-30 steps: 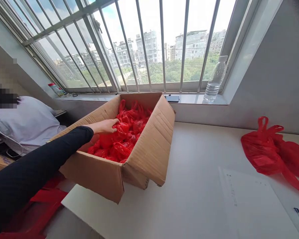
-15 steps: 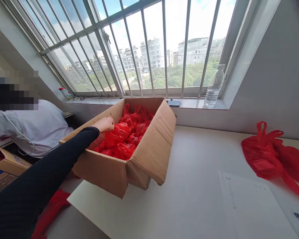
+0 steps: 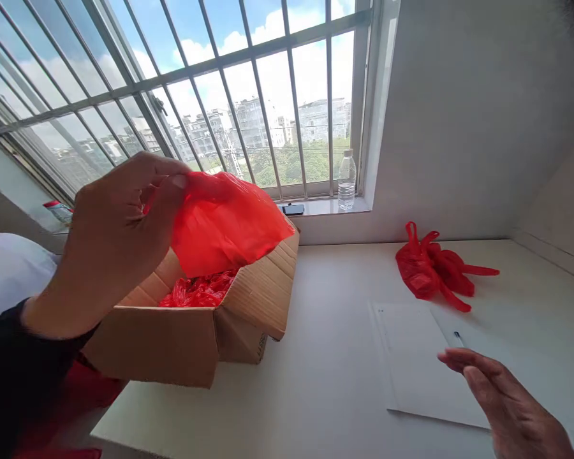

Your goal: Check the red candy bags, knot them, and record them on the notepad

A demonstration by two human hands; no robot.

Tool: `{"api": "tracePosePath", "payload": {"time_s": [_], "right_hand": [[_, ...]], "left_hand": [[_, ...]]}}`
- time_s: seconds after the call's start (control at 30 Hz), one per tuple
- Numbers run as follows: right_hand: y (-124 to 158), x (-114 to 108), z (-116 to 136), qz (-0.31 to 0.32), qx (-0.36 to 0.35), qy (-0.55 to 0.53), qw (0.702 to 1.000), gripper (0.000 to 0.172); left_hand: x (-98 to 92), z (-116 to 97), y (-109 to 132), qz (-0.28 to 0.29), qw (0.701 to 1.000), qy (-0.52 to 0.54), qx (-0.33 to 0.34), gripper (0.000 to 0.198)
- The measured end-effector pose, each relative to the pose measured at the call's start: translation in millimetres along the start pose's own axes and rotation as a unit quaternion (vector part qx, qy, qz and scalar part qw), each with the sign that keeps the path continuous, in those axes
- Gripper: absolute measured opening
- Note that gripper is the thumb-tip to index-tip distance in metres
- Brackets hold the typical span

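Note:
My left hand (image 3: 119, 242) is closed on the edge of a red plastic bag (image 3: 224, 223), which hangs in the air over the cardboard box (image 3: 162, 347). Inside that box lie more red plastic bags (image 3: 198, 291), partly hidden behind the held one. At the lower right, my right hand (image 3: 511, 401) holds nothing, its fingers stretched out and the thumb a little apart. It hovers above the white paper (image 3: 421, 363) on the table, near a pen (image 3: 458, 338).
Red bags (image 3: 430, 264) lie on the white table (image 3: 325, 357) at the right, near the wall. A water bottle (image 3: 347, 182) and a phone (image 3: 293, 209) stand and lie on the sill of the barred window. A person's light sleeve (image 3: 14, 271) shows at the left edge.
My left hand has come up out of the box with a red bag in its fingers. My right hand has entered at the lower right. The view has turned to the right.

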State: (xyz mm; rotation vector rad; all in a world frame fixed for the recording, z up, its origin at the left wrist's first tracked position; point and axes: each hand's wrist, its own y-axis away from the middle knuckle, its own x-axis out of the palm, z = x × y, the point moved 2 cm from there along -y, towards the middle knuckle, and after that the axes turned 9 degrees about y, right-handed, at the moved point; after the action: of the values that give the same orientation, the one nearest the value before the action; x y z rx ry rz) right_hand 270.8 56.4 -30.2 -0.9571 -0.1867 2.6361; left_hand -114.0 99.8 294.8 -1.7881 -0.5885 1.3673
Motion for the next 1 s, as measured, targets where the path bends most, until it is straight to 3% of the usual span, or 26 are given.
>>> {"api": "tracePosePath", "payload": {"time_s": [0.07, 0.2, 0.3, 0.37, 0.67, 0.8, 1.0], "right_hand": [[-12, -6, 37, 0.062, 0.024, -0.144, 0.987, 0.05], [-24, -9, 93, 0.202, 0.037, -0.334, 0.92, 0.064], [-17, -8, 98, 0.313, 0.043, -0.375, 0.871, 0.053], [-7, -9, 91, 0.354, 0.046, -0.376, 0.855, 0.046], [17, -2, 72, 0.374, 0.035, -0.343, 0.861, 0.04], [21, 3, 65, 0.355, 0.004, -0.287, 0.89, 0.035], [37, 4, 61, 0.365, -0.015, -0.232, 0.901, 0.025]], "left_hand": [[9.8, -34, 19, 0.032, 0.996, 0.061, 0.062, 0.026], [52.3, -78, 79, 0.157, 0.952, 0.228, 0.13, 0.017], [82.6, -96, 125, 0.236, 0.903, 0.337, 0.12, 0.024], [94.9, -104, 148, 0.26, 0.884, 0.376, 0.1, 0.027], [108.9, -96, 203, 0.287, 0.872, 0.398, 0.009, 0.025], [116.9, -87, 226, 0.296, 0.87, 0.389, -0.065, 0.021], [111.5, -86, 253, 0.359, 0.818, 0.404, -0.196, 0.026]]}}
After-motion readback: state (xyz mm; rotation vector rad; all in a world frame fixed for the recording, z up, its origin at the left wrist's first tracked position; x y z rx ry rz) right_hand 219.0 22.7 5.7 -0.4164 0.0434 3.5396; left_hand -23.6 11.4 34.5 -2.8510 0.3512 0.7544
